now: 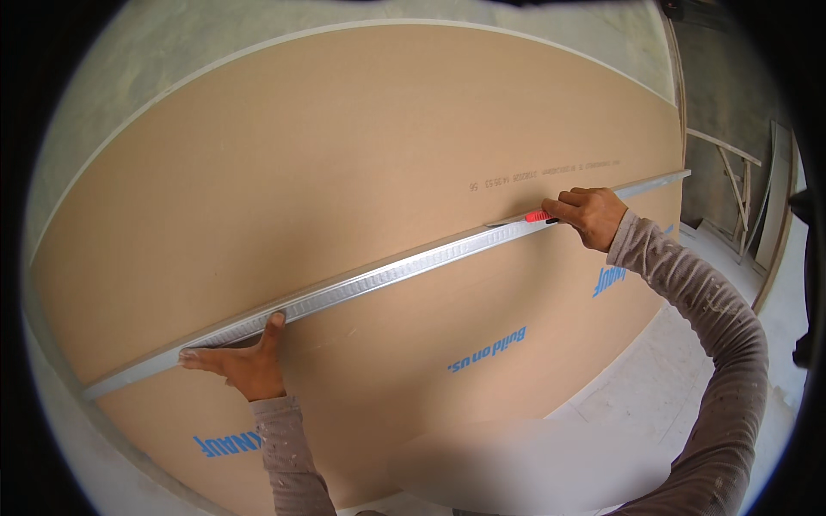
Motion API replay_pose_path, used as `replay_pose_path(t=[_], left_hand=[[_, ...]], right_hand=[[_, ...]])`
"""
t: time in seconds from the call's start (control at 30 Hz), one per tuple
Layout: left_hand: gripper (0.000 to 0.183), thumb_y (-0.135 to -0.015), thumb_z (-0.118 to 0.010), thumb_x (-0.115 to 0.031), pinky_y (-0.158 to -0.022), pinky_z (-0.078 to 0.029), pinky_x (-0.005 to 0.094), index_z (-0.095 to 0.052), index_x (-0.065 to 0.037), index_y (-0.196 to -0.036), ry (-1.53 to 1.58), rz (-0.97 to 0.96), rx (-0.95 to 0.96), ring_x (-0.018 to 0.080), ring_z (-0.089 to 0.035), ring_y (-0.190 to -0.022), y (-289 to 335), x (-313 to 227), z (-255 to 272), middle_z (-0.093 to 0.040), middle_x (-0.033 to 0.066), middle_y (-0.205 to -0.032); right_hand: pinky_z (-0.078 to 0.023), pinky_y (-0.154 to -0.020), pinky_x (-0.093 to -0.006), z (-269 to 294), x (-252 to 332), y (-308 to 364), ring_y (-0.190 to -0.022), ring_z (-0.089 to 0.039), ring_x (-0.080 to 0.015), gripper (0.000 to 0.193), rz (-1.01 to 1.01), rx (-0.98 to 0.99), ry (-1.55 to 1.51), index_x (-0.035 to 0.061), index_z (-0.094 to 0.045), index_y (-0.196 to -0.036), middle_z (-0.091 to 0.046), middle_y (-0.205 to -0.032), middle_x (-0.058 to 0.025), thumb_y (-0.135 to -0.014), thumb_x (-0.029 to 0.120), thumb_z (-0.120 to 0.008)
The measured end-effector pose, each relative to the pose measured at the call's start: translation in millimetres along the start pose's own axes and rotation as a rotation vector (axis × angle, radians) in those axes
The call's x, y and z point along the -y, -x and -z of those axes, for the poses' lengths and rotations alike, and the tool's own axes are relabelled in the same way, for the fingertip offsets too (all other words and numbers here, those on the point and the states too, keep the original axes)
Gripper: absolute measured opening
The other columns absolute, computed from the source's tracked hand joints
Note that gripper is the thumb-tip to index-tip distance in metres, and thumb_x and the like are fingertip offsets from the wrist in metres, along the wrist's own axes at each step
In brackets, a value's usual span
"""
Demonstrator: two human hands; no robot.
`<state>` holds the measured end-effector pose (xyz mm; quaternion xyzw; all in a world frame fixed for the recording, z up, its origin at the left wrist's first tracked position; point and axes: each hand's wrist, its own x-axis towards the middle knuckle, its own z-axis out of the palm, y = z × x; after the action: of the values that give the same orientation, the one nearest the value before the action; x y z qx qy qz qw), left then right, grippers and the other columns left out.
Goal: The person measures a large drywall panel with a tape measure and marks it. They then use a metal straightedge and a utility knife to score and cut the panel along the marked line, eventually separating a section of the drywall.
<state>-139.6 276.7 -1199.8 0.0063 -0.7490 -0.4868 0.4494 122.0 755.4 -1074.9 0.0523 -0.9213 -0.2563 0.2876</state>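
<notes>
A long silver metal profile (404, 271) lies slantwise across a large brown plasterboard sheet (344, 155). At its left part, my left hand (245, 361) presses against the profile's near edge, thumb and fingers spread wide apart. My right hand (592, 215) is closed around a red and black utility knife (539, 216). The knife's blade points left and rests along the far edge of the profile, right of the middle. Whether the tip is in the board's paper cannot be made out.
Blue and dark printing marks the board's face. At the right stand a wooden trestle-like frame (738, 193) and a leaning panel (774, 202) by a grey wall (731, 77). A pale, dusty floor (619, 391) shows beyond the board's lower right edge.
</notes>
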Motion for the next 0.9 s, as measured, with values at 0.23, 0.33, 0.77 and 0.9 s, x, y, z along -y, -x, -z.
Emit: replay_pose_path(t=[0.23,0.33,0.77,0.9], left_hand=[[0.182,-0.044,-0.093,-0.079,-0.111,-0.012,0.0838,0.02,0.011,-0.156,0.0,-0.003,-0.049,0.0488,0.017,-0.156,-2.4,8.5,-7.5,0.019,0.0342,-0.165],[0.182,-0.045,-0.093,-0.078,-0.11,-0.011,0.0847,0.02,0.011,-0.156,0.017,-0.004,-0.046,0.0493,0.018,-0.155,-1.6,7.1,-7.0,0.02,0.0339,-0.165],[0.184,-0.045,-0.093,-0.078,-0.108,-0.007,0.0857,0.027,0.011,-0.153,0.011,0.011,0.017,0.0471,0.026,-0.154,-3.5,0.6,-2.8,0.026,0.0323,-0.165],[0.178,-0.052,-0.092,-0.076,-0.122,0.006,0.0658,0.021,0.023,-0.148,-0.045,0.099,0.148,0.052,0.029,-0.15,-3.3,-6.2,5.3,0.026,0.0446,-0.158]], right_hand=[[-0.059,-0.072,-0.0419,-9.3,-22.9,16.5,-0.088,-0.069,-0.0288,0.038,-0.065,0.02,0.051,0.0088,-0.064,-0.125,-0.067,-0.091,-0.0071,-0.088,0.004,-0.069],[-0.059,-0.073,-0.0419,-18.2,-31.8,20.9,-0.089,-0.07,-0.0289,0.04,-0.018,-0.016,0.044,0.0096,-0.063,-0.126,-0.067,-0.091,-0.0084,-0.088,0.003,-0.068],[-0.049,-0.047,-0.0254,-103.4,-6.8,91.0,-0.053,-0.053,-0.0069,0.021,-1.092,-0.9,-1.037,0.0041,-0.062,-0.087,-0.056,-0.068,0.0021,-0.085,0.007,-0.082],[-0.054,-0.048,-0.0273,-132.9,7.7,63.7,-0.054,-0.057,-0.0096,0.028,-1.128,-0.869,-1.087,0.0031,-0.061,-0.088,-0.059,-0.071,-0.0007,-0.084,0.012,-0.087]])
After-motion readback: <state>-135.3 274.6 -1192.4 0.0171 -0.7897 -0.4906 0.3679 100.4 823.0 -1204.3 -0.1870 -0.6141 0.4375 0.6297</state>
